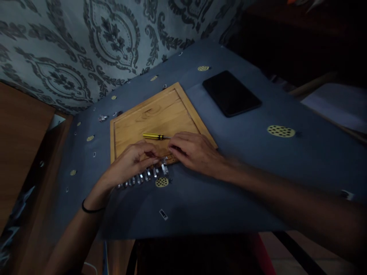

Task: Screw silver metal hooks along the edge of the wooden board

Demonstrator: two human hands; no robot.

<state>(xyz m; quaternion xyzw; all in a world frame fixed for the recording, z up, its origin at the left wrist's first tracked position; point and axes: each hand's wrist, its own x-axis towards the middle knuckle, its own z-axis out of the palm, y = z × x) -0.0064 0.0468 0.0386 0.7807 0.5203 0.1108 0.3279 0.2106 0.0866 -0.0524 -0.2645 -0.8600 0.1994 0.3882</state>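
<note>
A wooden tray (pixel 160 110) lies on a blue cloth-covered table (pixel 258 168). A yellow-and-black screwdriver (pixel 155 136) rests on the tray. My left hand (pixel 130 162) and my right hand (pixel 195 151) meet at the tray's near edge, fingers curled and pinched around a small dark part between them that I cannot make out. A row of several small metal pieces (pixel 143 177) lies on the cloth just below my left hand.
A black tablet (pixel 231 93) lies at the back right of the table. Yellow dotted patches (pixel 281 131) mark the cloth. A patterned curtain (pixel 100 42) hangs behind. A wooden cabinet (pixel 20 145) stands to the left.
</note>
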